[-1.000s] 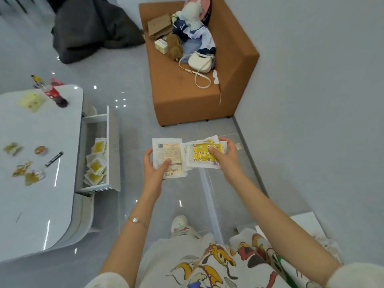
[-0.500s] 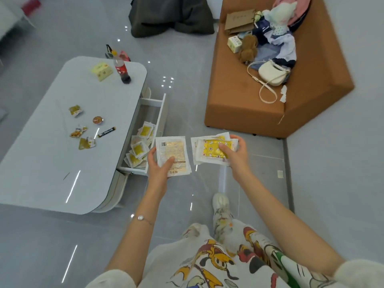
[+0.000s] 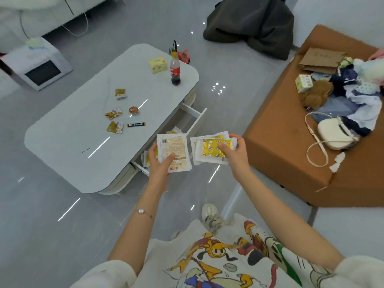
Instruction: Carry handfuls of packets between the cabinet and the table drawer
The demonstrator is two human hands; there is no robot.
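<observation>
My left hand [image 3: 160, 163] grips a flat white packet [image 3: 173, 147] with its printed back side up, thumb on top. My right hand [image 3: 232, 153] holds a small stack of white packets with yellow fronts [image 3: 212, 149], thumb pressed on the top one. Both are held side by side above the floor, just in front of an open drawer [image 3: 195, 119] of the white coffee table [image 3: 79, 138]. More yellow packets [image 3: 146, 157] lie in the drawer, mostly hidden behind my left hand.
On the table lie several snack wrappers [image 3: 114, 115], a dark sachet [image 3: 136, 124], a cola bottle [image 3: 175, 69] and a yellow box [image 3: 158, 64]. An orange sofa [image 3: 286, 146] at right carries a white bag [image 3: 334, 134], toys and clothes. A dark bag [image 3: 251, 23] sits on the floor behind.
The view has swung left and back, bringing the whole table into sight. Both hands keep the same packets, held slightly further apart.
</observation>
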